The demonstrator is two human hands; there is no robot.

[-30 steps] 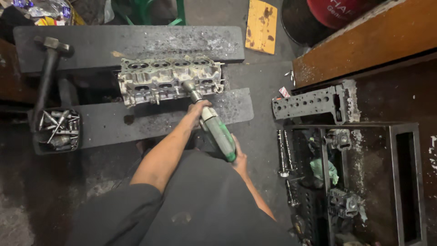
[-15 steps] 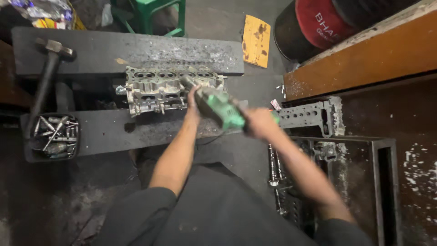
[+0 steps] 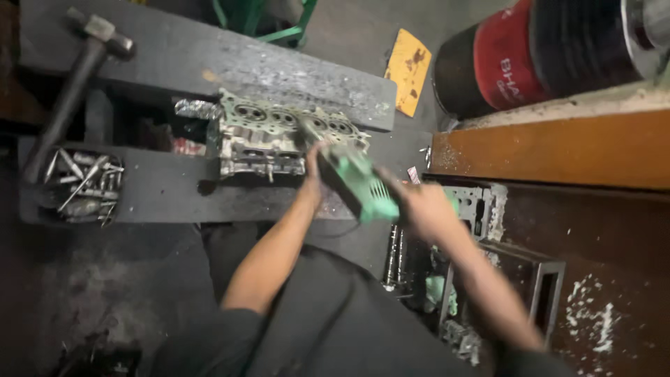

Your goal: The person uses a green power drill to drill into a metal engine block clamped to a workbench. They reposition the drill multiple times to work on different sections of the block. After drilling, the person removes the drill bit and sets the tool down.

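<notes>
- Head view looked down on two bare forearms reaching forward over dark trousers.
- The left hand [image 3: 312, 162] was wrapped around the front of a green power tool [image 3: 359, 183], near its black nose; motion blur hid how tightly the fingers closed.
- The right hand [image 3: 424, 208] gripped the rear of the same tool, fingers curled around the body, so the tool ran slantwise between the two hands.
- Just ahead of the left hand, touching the tool's tip, lay a grey metal cylinder head [image 3: 272, 136] with round bores along its top, resting across two dark beams [image 3: 174, 192].
- Far to the left of the left hand sat a tray of loose bolts [image 3: 85, 185] on the nearer beam, and beyond it a hammer [image 3: 77, 87] leaned with its head on the farther beam.
- Beyond the right hand stood a red and black drum [image 3: 537, 56] and a yellow card [image 3: 408, 70] on the floor.
- To the right of the right hand ran an orange-brown wooden plank [image 3: 558, 150]; just below that hand a dark metal frame [image 3: 537, 279] held small greasy parts.
</notes>
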